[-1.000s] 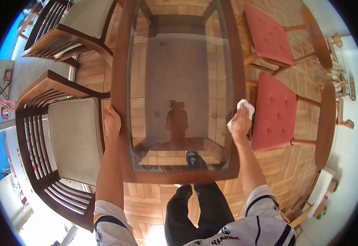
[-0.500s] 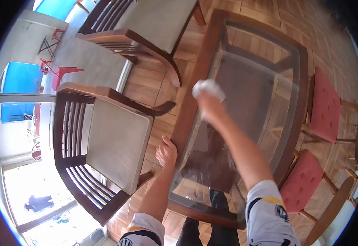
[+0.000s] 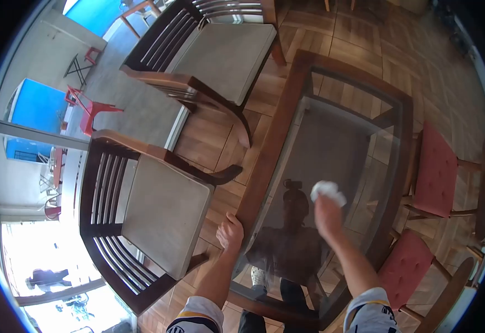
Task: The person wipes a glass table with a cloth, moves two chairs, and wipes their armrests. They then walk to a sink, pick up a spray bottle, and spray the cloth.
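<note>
A table with a wooden frame (image 3: 265,150) and a glass top (image 3: 331,144) stands in front of me. My right hand (image 3: 328,213) is closed on a crumpled white cloth (image 3: 329,192) over the middle of the glass, a little blurred by motion. At the table's left edge, my left hand (image 3: 231,232) rests against the wooden frame, its fingers bent at the rim and its thumb side up; part of it is hidden by the edge. A dark reflection of a person shows in the glass.
Two dark wooden chairs with beige seats (image 3: 166,210) stand on the left. Along the right side are two chairs with red tufted seats (image 3: 435,172). Farther off at the upper left is a red metal stool (image 3: 91,111), beyond a glass partition.
My right hand has moved with the white cloth from the table's left edge toward me and to the right, over the glass. My left hand stays at the frame. The view has shifted slightly.
</note>
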A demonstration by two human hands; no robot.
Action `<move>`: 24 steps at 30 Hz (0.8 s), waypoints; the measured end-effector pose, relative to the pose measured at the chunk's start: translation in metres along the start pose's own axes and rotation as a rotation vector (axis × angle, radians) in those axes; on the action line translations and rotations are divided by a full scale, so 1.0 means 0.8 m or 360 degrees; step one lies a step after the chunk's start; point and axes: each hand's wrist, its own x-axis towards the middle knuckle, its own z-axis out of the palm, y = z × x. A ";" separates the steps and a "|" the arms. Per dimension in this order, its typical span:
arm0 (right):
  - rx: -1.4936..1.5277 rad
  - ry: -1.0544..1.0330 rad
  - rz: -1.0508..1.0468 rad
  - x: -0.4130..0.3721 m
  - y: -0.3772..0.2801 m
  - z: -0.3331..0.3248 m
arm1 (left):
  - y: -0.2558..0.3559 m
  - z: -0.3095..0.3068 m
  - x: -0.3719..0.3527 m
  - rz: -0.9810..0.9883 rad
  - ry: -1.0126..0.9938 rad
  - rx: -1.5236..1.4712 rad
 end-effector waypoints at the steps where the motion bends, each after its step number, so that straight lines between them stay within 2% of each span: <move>1: -0.0086 -0.0323 -0.0051 -0.023 -0.029 -0.021 | 0.003 -0.002 -0.004 -0.0002 0.0017 -0.0008; 2: -0.0104 -0.0201 -0.0084 -0.039 -0.044 -0.029 | 0.004 -0.001 -0.003 0.0017 0.0048 -0.0007; 6: 0.0194 -0.0215 0.0158 -0.052 -0.046 -0.056 | -0.003 0.009 -0.003 0.0072 0.0184 0.0082; 9: 0.0654 -0.0173 0.0457 -0.061 -0.028 -0.070 | -0.021 0.029 0.001 0.0143 0.0256 0.0161; 10: 0.0484 0.0073 0.0433 -0.061 -0.032 -0.089 | -0.025 0.028 -0.003 0.0135 0.0208 0.0144; 12: 0.0328 0.0236 0.0478 -0.073 -0.027 -0.109 | -0.016 0.019 -0.003 0.0124 0.0141 0.0091; 15: 0.0238 0.0188 0.0306 -0.078 -0.051 -0.099 | -0.013 0.013 -0.003 0.0108 0.0037 -0.0001; 17: 0.0124 -0.0391 0.0178 -0.088 -0.064 -0.057 | -0.009 0.013 -0.001 0.0072 -0.0014 -0.0017; 18: -0.0145 -0.0426 0.0058 -0.082 -0.064 -0.037 | -0.010 0.015 0.001 0.0035 -0.0032 0.0009; 20: -0.0251 -0.0218 0.0125 -0.024 -0.061 -0.012 | -0.019 0.013 -0.002 0.0012 -0.0059 0.0044; 21: -0.0135 -0.0023 0.0225 0.003 -0.067 0.009 | -0.012 0.012 0.000 0.0043 -0.0060 0.0017; 24: 0.0061 -0.0184 -0.0063 -0.022 -0.154 0.037 | -0.014 0.016 0.000 -0.0008 -0.0098 -0.0013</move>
